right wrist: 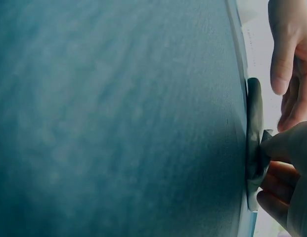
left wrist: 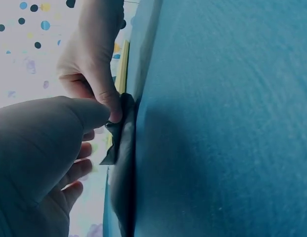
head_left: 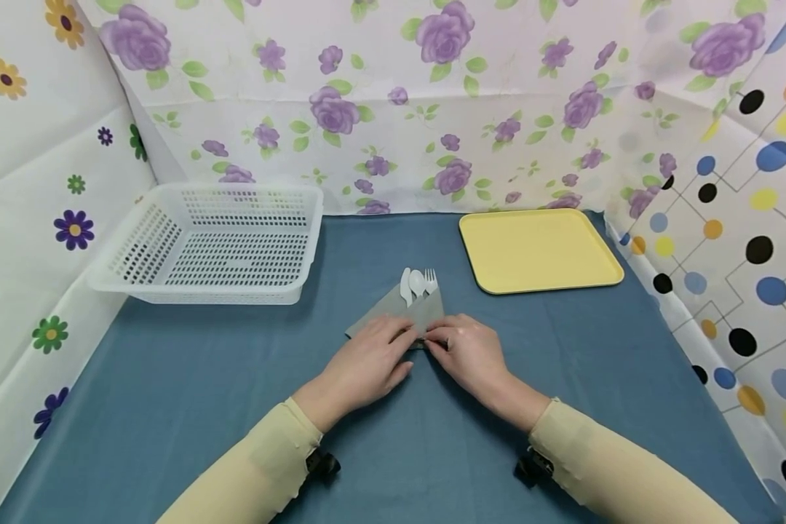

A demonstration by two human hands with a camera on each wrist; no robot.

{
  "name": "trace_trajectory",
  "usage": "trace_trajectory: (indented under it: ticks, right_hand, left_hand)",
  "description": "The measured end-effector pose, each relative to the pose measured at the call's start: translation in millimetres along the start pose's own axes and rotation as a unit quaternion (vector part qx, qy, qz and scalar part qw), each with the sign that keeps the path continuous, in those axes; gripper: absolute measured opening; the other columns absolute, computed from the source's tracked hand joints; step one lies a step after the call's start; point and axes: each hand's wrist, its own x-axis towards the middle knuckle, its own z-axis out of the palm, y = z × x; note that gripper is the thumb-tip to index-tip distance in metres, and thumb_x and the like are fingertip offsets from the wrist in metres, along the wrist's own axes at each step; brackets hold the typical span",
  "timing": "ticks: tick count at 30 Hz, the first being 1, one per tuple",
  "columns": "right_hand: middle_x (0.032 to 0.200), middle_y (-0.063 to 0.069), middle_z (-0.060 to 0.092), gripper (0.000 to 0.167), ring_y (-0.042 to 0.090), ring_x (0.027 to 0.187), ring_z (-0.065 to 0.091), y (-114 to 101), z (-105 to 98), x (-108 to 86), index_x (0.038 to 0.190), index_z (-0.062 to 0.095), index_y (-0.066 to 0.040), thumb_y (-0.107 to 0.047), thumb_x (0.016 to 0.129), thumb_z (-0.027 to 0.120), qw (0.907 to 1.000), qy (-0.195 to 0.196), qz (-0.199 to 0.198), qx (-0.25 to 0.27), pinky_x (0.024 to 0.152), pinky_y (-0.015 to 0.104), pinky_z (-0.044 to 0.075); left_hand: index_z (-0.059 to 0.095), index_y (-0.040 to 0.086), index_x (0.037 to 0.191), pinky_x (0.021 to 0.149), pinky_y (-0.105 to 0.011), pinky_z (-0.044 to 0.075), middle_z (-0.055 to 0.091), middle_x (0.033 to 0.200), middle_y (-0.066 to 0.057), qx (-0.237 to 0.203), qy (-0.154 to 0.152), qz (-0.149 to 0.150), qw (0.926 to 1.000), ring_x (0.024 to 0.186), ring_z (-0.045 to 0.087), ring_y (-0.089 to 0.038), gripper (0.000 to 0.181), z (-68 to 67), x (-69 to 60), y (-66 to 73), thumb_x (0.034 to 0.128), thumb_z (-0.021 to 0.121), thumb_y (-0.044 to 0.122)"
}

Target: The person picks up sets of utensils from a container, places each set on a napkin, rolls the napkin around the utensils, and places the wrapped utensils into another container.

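Observation:
A folded grey napkin [head_left: 426, 311] lies on the table, with a white knife [head_left: 405, 287], spoon [head_left: 417, 282] and fork [head_left: 431, 281] sticking out of its top side by side. My left hand [head_left: 370, 360] is over the napkin's lower left part, fingers loosely bent and thumb apart from them. At the lower right edge my right hand [head_left: 471, 356] pinches a fold of the napkin between thumb and fingers. The right wrist view shows this pinch on the grey cloth [right wrist: 254, 133], with my left hand [right wrist: 291, 54] beside it. The utensils' lower parts are hidden inside the napkin.
A white perforated basket [head_left: 236, 295] stands at the back left of the blue-covered table [head_left: 236, 407]. At the back right lies a yellow tray [head_left: 540, 251]. Patterned cloths hang behind and at both sides.

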Motion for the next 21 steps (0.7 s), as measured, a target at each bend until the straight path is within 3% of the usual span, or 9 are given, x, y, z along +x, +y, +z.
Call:
trace_trajectory:
  ticks: [4, 9, 14, 21]
  right_hand:
    - [0.112, -0.001, 0.080, 0.007, 0.021, 0.101, 0.073, -1, 1, 0.2, 0.103, 0.090, -0.016, -0.021, 0.098, 0.089, 1.0000, -0.004, -0.008, -0.001, 0.083, 0.039, 0.064]
    - [0.111, 0.001, 0.079, 0.006, 0.022, 0.099, 0.072, -1, 2, 0.8, 0.100, 0.089, -0.015, -0.019, 0.096, 0.091, 0.9998, -0.005, -0.015, -0.008, 0.081, 0.039, 0.063]
    - [0.109, 0.002, 0.079, 0.008, 0.023, 0.097, 0.073, -2, 2, 0.3, 0.100, 0.089, -0.013, -0.017, 0.094, 0.093, 0.9987, 0.001, -0.041, -0.028, 0.087, 0.041, 0.065]
    - [0.122, 0.007, 0.079, 0.025, 0.025, 0.112, 0.075, 6, -10, -8.1, 0.120, 0.086, -0.008, -0.011, 0.095, 0.090, 0.9951, -0.033, -0.090, -0.027, 0.090, 0.042, 0.065]
  left_hand:
    - [0.062, 0.000, 0.153, 0.130, -0.049, 0.035, 0.060, 0.155, -0.017, -0.008, -0.026, 0.010, 0.9996, 0.148, 0.054, -0.034, 0.055, 2.5, 0.3, 0.2, 0.1070, 0.078, 0.026]
    - [0.058, -0.001, 0.157, 0.132, -0.049, 0.032, 0.059, 0.157, -0.017, -0.013, -0.067, 0.009, 0.9977, 0.150, 0.053, -0.033, 0.058, 6.0, 1.8, -1.0, 0.1090, 0.075, 0.029]
    - [0.056, -0.001, 0.158, 0.132, -0.048, 0.030, 0.057, 0.160, -0.018, -0.021, -0.082, 0.007, 0.9964, 0.152, 0.051, -0.033, 0.060, 8.2, 2.5, -2.7, 0.1096, 0.074, 0.030]
    - [0.052, -0.002, 0.162, 0.133, -0.047, 0.028, 0.051, 0.166, -0.019, -0.039, -0.113, 0.002, 0.9928, 0.156, 0.046, -0.033, 0.064, 6.2, 2.4, -3.3, 0.1111, 0.072, 0.033]
